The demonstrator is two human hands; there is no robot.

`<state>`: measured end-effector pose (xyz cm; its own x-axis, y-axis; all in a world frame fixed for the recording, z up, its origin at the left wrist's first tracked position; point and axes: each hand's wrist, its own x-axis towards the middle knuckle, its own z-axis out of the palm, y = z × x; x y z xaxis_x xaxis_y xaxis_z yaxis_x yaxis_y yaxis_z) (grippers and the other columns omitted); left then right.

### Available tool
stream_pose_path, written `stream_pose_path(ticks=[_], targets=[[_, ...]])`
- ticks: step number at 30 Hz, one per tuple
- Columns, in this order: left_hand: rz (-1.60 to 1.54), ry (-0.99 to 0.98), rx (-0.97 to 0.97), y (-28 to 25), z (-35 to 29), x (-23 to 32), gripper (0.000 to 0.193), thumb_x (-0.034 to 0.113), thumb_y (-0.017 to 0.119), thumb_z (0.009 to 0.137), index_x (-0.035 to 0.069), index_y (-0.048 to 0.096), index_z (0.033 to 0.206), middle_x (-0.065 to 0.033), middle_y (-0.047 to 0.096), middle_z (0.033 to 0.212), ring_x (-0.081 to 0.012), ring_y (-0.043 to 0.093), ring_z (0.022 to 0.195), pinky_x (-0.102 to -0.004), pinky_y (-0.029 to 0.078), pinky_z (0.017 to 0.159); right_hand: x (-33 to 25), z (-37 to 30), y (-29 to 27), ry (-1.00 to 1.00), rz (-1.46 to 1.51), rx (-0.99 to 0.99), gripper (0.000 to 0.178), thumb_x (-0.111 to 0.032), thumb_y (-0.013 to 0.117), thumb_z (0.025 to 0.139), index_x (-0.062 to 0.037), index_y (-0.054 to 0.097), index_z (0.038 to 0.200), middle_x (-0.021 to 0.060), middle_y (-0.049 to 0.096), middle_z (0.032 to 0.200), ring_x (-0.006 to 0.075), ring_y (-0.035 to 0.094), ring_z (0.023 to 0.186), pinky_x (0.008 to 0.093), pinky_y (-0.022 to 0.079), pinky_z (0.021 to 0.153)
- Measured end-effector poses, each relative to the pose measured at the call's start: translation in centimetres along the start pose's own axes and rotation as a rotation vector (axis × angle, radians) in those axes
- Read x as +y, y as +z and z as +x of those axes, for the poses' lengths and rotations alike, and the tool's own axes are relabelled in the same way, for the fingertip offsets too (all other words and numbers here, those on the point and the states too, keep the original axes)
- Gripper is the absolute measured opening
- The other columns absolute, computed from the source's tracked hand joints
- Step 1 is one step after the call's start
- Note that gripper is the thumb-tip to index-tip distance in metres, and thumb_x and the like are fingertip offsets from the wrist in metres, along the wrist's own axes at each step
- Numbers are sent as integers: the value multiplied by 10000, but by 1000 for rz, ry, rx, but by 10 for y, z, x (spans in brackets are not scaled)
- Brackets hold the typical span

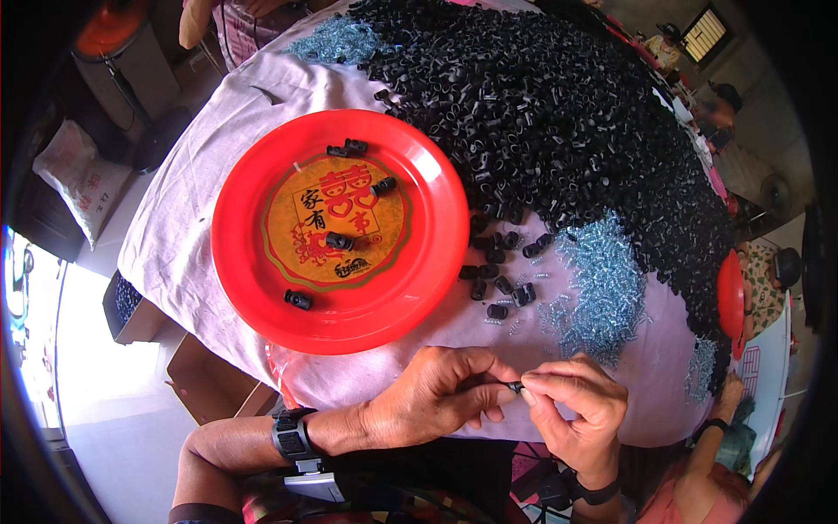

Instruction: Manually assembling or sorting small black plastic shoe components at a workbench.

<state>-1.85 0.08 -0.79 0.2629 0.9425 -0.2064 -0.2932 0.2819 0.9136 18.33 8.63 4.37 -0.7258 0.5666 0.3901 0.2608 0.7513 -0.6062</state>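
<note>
As left hand (441, 391) and right hand (580, 404) pinch one black part (516, 386), the tray (234, 236) (red) bears Chinese characters (346, 182).

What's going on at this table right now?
A person pinches a small dark piece between the fingertips of the left hand and right hand, near the table's edge. Beyond the hands, a round red tray holds a few black parts. To its right lie a big pile of similar black parts and a heap of bluish coils, probably springs.
</note>
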Motion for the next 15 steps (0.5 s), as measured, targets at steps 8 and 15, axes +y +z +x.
stream_pose_path(ticks=[8, 15], targets=[[-55, 33, -25, -2, -1, 2, 201, 111, 645, 1047, -18, 657, 1201, -27, 708, 961, -81, 705, 873, -233, 584, 713, -4, 5, -5, -38, -37, -53, 264, 80, 808, 759, -40, 786, 993, 79, 727, 911, 224, 673, 727, 319, 546, 621], [3, 3, -2, -1, -1, 1, 207, 119, 654, 1043, -18, 661, 1197, -25, 721, 933, -69, 689, 824, -235, 581, 721, -3, 7, -5, -15, -23, -80, 268, 83, 806, 751, -38, 789, 990, 86, 733, 921, 229, 677, 732, 322, 550, 628]])
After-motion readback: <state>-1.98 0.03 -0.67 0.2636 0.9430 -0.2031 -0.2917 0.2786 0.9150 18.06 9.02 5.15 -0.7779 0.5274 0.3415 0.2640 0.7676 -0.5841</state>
